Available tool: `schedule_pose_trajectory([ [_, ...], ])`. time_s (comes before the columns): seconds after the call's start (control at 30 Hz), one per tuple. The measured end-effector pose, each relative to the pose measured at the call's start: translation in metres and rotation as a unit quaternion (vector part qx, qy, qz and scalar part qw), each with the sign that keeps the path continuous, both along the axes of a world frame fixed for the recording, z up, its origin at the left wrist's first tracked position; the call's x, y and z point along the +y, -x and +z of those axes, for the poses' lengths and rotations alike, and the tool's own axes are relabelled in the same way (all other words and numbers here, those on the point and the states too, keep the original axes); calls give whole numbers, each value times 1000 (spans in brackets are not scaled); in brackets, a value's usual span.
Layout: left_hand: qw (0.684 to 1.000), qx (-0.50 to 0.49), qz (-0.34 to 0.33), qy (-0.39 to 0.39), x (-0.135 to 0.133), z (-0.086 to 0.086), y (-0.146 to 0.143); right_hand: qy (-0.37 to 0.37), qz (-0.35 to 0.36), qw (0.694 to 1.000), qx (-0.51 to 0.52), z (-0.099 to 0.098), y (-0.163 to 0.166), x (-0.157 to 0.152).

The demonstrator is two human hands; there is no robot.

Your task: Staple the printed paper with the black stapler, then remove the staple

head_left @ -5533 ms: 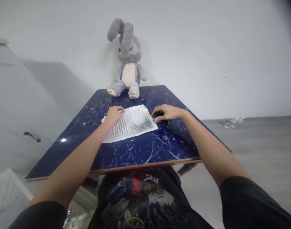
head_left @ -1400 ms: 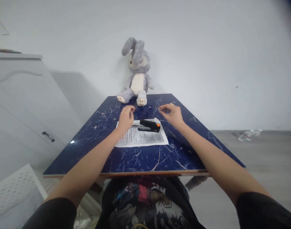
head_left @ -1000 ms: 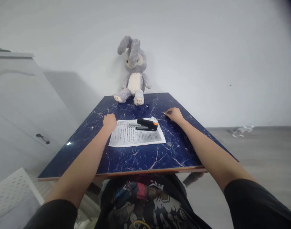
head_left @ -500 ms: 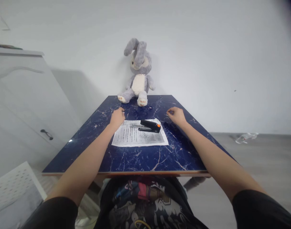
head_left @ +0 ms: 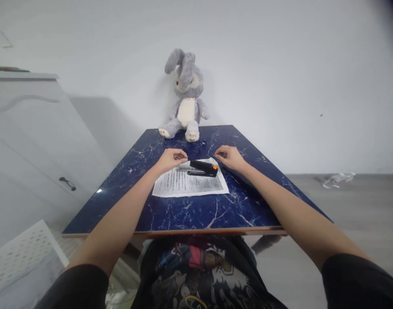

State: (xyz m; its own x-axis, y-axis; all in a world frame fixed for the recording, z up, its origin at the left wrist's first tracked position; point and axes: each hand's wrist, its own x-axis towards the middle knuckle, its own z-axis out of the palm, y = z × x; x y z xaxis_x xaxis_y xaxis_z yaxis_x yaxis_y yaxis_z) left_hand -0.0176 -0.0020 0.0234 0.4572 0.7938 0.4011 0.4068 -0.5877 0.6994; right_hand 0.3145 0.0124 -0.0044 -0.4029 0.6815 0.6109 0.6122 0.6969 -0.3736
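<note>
A printed paper sheet (head_left: 190, 185) lies on the dark blue marbled table (head_left: 196, 214). A black stapler (head_left: 203, 167) with an orange tip rests across the sheet's far edge. My left hand (head_left: 171, 157) hovers at the sheet's far left corner, its fingers pinched together and pointing right toward the stapler. My right hand (head_left: 228, 156) is at the far right corner, fingers pinched and pointing left. Whether either pinch holds the paper's edge or something small is too fine to make out. Neither hand touches the stapler.
A grey and white plush rabbit (head_left: 185, 96) sits at the table's far edge against the white wall. A white cabinet (head_left: 29, 128) with a dark handle stands on the left. A white perforated panel (head_left: 19, 257) lies low left. Clear plastic litter (head_left: 336, 179) lies on the grey floor at right.
The stapler, under my right hand 5.5 s ago, now lies free on the sheet. In the last half second both hands moved inward to the sheet's far corners, fingers pinched.
</note>
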Motion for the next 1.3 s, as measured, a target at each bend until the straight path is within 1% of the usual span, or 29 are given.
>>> schedule_pose_trajectory([
  [0.1,999,27,-24,21,-1,0,1,-3,5,1000,-5,0,0,0],
  [0.27,999,38,-1,38,-4,1,-1,3,16,1000,-19,-1,1,-1],
  [0.33,999,39,-2,36,-5,2,-2,3,23,999,-23,-1,1,0],
  [0.6,997,52,-61,14,-5,2,0,11,45,999,-20,-2,1,-1],
  [0.7,995,70,-74,22,-7,2,-1,18,52,998,-27,-1,2,-3],
  [0.8,995,50,-72,47,-8,3,-1,28,58,998,-30,0,3,-4],
  [0.9,996,19,-71,55,-7,3,0,32,64,997,-31,0,4,-4],
  [1.07,992,33,-104,62,-4,1,0,32,68,996,-40,1,5,-6],
  [1.2,993,42,-102,52,-6,1,-3,32,77,996,-44,1,5,-6],
  [1.3,992,42,-105,60,-7,1,-4,31,82,995,-47,0,5,-5],
])
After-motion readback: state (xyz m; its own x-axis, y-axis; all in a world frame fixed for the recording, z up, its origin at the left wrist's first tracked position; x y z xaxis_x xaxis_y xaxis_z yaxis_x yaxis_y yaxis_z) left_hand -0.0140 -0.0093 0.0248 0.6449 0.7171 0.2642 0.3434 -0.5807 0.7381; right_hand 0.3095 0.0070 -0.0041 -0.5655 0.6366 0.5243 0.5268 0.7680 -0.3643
